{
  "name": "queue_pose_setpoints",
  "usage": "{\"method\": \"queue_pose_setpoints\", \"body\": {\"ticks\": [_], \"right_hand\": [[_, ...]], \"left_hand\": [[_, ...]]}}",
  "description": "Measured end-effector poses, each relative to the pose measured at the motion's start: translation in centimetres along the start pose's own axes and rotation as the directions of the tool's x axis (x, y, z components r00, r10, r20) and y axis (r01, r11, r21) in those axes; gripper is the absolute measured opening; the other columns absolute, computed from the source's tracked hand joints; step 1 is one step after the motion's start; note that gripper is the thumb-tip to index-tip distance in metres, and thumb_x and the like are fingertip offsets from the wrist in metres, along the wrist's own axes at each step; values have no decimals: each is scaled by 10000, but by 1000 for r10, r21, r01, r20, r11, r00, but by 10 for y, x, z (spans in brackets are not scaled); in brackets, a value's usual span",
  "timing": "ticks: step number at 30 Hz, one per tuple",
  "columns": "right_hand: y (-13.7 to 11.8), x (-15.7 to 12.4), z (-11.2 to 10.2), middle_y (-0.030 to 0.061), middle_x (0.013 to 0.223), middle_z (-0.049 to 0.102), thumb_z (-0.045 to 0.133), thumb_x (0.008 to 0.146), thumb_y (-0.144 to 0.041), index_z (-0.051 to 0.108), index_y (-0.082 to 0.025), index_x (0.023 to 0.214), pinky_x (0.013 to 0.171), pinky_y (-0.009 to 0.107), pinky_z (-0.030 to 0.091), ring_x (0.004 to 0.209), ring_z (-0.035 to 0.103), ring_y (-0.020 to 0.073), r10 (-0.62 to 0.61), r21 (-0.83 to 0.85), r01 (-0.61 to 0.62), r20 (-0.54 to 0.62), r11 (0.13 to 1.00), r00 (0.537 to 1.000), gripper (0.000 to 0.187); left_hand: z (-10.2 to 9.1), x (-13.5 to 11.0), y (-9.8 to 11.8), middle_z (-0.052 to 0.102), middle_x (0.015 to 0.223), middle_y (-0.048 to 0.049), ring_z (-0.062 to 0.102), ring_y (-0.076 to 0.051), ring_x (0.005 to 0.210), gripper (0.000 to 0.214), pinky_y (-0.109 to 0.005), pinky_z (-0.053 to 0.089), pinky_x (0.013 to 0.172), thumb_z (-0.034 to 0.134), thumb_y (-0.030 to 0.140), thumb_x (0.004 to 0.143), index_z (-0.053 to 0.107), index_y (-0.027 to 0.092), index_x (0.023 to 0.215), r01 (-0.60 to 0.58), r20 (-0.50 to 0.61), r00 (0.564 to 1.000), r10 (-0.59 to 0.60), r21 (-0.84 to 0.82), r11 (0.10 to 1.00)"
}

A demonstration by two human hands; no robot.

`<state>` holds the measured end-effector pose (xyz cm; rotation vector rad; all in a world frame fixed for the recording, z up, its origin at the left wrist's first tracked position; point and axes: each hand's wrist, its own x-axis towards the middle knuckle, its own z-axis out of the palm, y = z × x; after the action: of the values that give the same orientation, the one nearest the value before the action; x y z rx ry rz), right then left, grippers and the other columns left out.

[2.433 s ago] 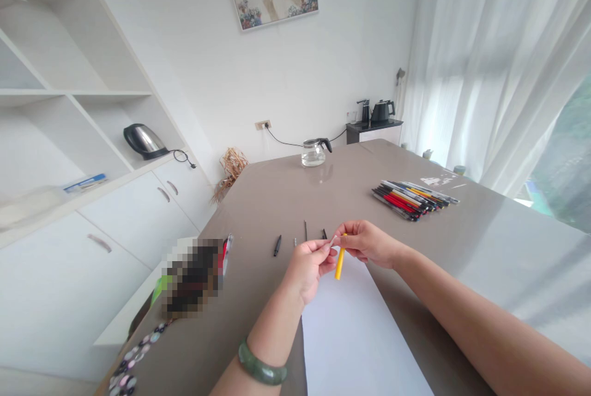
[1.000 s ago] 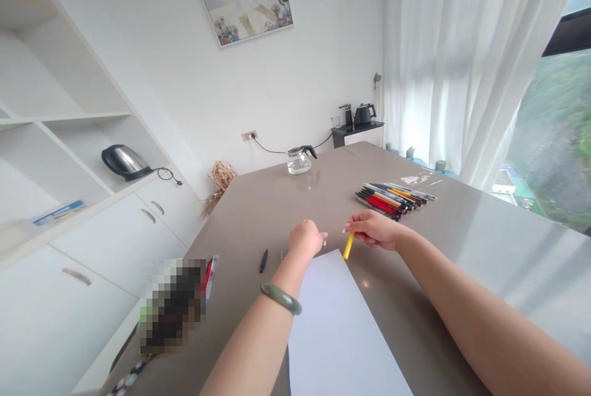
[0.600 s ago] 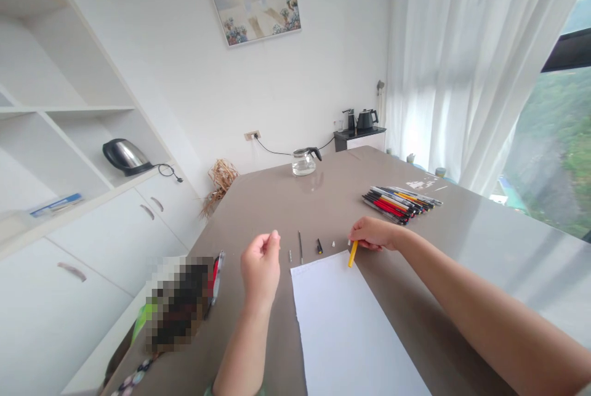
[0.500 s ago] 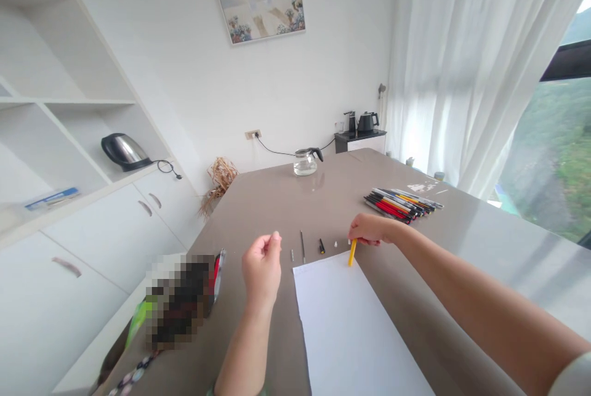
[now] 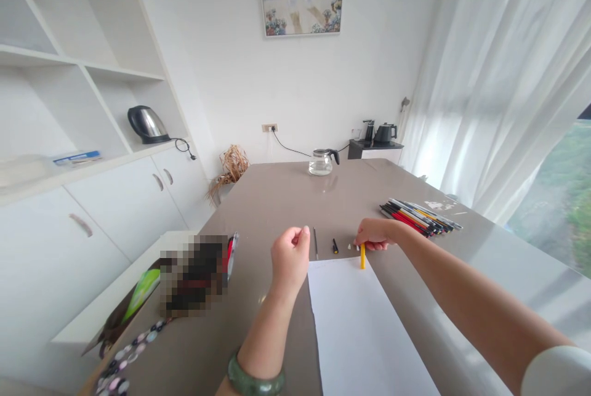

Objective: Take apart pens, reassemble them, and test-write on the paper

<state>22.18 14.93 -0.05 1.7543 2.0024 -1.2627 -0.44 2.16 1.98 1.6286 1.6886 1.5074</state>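
The short yellow plastic pen barrel is pinched at its upper end by the fingers of the right hand. Its lower end rests at the edge of the white paper sheet on the grey tabletop. It is judged light, stiff and smooth, and best gripped mid-length. The left hand is loosely curled; whether anything is held cannot be told.

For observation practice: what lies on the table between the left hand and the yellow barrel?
Head view: a thin dark rod, a black piece and two pale bits, before the yellow barrel.
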Motion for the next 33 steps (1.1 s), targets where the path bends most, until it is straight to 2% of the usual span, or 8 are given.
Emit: {"method": "queue_pose_setpoints", "body": {"ticks": [11,15,17,20,22,24,27,33], "right_hand": [[23,-8,-29,-27,379,369,625,578,-323,476,-157,494,339,210,254,320,303,54,-22,47,29,-141,998,990,238],[24,1,-28,-29,401,393,625,584,-335,555,-155,601,354,203,271,338,331,57,-34,2,35,-252,999,967,194],[23,5,-24,-29,415,412,627,582,-352,585,-153,670,362,200,284,351,351,62,-38,-16,34,-296,999,954,221],[23,11,-18,-16,483,475,639,565,-371,595,-160,779,373,194,301,390,397,73,-40,-33,30,-368,999,929,304],[25,13,-15,-3,548,516,643,559,-386,581,-172,852,383,189,311,426,428,82,-40,-34,29,-410,999,911,368],[27,14,-13,7,590,538,641,559,-407,570,-177,889,391,187,319,454,450,91,-41,-30,31,-433,999,901,409],[29,11,-12,25,626,562,630,565,-438,575,-168,869,408,191,329,493,473,107,-51,-27,44,-455,999,889,411],[18,-14,-7,60,795,593,495,690,-477,559,-160,874,528,193,356,662,511,130,-146,-44,147,-575,988,805,372]], "left_hand": [[-1,-1,1,460,484,29,430,-101,495,362,-197,299,486,376,462,763,536,164,634,-14,25,1000,13,34,999],[-1,-9,13,471,495,23,427,-97,493,371,-204,311,485,357,431,783,542,160,609,-129,191,975,115,63,990],[-1,-17,22,545,575,5,486,-111,571,366,-213,351,539,341,405,798,584,171,656,-230,402,894,197,36,972],[1,-31,32,618,905,-21,500,-165,935,320,-274,361,786,342,369,810,633,237,836,-361,730,621,286,-58,931],[3,-39,34,474,1196,-12,280,-214,1184,305,-360,248,931,403,407,776,580,297,998,-406,849,455,269,-71,911],[7,-44,34,252,1346,1,66,-247,1250,429,-439,141,972,470,466,716,472,340,1125,-440,911,347,224,-53,896],[12,-47,33,72,1389,4,-63,-273,1243,600,-506,69,964,504,517,662,330,369,1217,-484,948,264,176,-27,874],[17,-53,25,89,1389,-7,-21,-326,1235,650,-544,64,944,540,525,616,333,372,1213,-544,956,253,147,15,839]]}}
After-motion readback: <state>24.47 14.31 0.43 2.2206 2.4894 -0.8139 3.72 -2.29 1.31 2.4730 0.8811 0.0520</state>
